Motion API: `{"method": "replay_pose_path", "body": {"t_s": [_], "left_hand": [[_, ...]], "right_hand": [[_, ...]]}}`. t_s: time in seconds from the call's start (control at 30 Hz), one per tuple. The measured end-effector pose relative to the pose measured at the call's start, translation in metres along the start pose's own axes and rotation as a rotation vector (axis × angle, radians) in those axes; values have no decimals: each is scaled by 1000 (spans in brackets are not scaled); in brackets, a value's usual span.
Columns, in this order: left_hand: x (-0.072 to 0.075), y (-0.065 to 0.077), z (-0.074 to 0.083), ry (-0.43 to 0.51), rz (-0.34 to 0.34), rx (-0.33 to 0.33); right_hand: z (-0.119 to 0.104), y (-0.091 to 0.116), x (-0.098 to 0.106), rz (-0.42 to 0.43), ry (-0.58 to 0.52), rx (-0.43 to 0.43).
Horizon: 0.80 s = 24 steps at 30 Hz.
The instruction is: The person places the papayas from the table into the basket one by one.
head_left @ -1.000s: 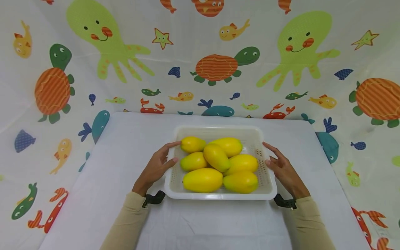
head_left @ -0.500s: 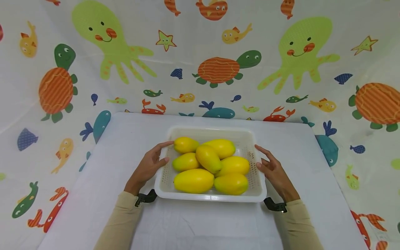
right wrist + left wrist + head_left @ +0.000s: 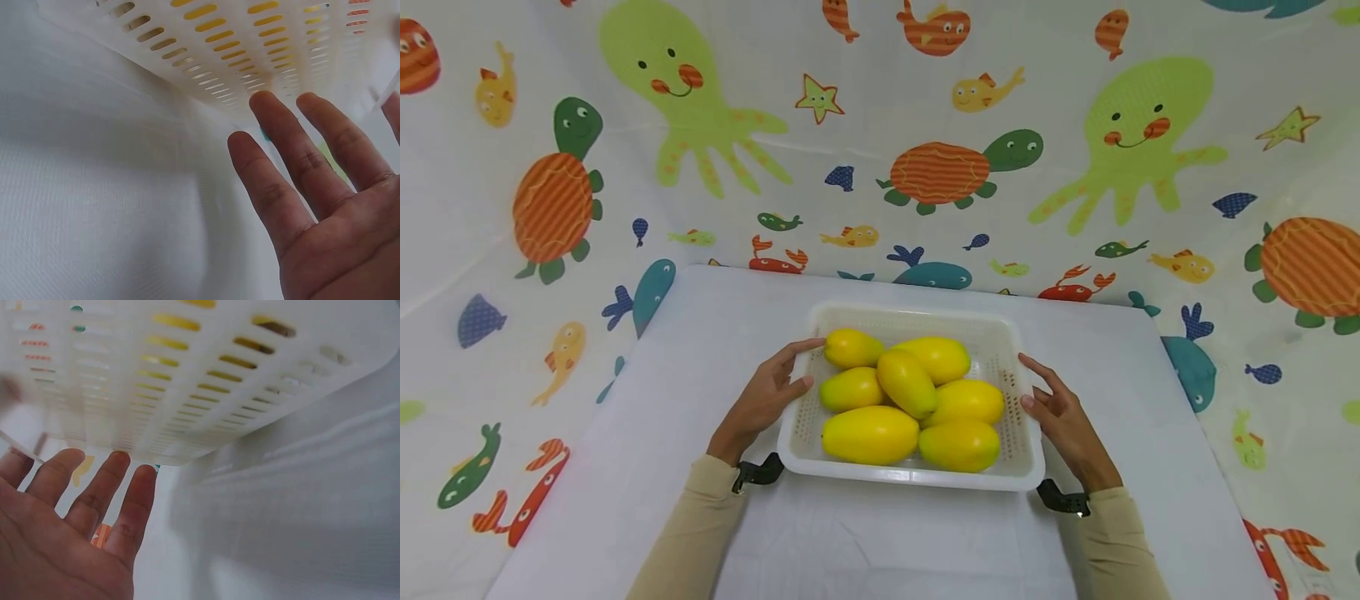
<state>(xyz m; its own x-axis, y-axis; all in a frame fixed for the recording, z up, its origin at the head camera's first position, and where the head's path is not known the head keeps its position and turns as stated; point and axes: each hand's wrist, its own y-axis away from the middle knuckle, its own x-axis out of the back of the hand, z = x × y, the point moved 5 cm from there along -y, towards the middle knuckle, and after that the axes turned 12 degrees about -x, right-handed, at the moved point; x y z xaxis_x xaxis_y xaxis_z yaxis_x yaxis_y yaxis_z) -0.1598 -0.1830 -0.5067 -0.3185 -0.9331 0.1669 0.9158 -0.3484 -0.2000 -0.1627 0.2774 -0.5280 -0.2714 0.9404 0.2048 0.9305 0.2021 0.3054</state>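
Note:
In the head view a white perforated plastic basket [image 3: 913,477] stands in the middle of the white-covered table, holding several yellow mangoes [image 3: 870,435] tinged green. My left hand [image 3: 763,400] grips its left side, thumb on the rim and index finger stretched along it. At the right side my right hand [image 3: 1070,425] holds the rim the same way. Seen from the left wrist, fingers [image 3: 128,515] reach up to the slotted wall, with yellow showing through the slots. The right wrist view shows the other hand's fingers [image 3: 306,159] close against that wall.
The table [image 3: 880,542] is spread with white cloth. Behind and on both sides hangs a white curtain [image 3: 865,117] printed with sea animals. A black wrist strap [image 3: 760,469] is on the left wrist and another strap [image 3: 1063,498] on the right.
The basket with its mangoes has shifted left over the table, both hands moving along with it. The camera view has also turned a little. Both hands keep their hold on the sides.

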Motion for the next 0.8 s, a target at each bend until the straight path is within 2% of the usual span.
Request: {"method": "replay_pose_path", "body": {"t_s": [0.27, 0.5, 0.63, 0.8], "left_hand": [[-10, -7, 1, -3, 0, -22], [-10, -11, 4, -41, 2, -33], [-6, -9, 3, -161, -5, -40], [0, -8, 12, -408, -9, -5]], "right_hand": [[2, 1, 9, 11, 0, -16], [2, -3, 11, 4, -8, -28], [-3, -2, 9, 16, 92, -35], [-21, 7, 8, 79, 309, -9]]}}
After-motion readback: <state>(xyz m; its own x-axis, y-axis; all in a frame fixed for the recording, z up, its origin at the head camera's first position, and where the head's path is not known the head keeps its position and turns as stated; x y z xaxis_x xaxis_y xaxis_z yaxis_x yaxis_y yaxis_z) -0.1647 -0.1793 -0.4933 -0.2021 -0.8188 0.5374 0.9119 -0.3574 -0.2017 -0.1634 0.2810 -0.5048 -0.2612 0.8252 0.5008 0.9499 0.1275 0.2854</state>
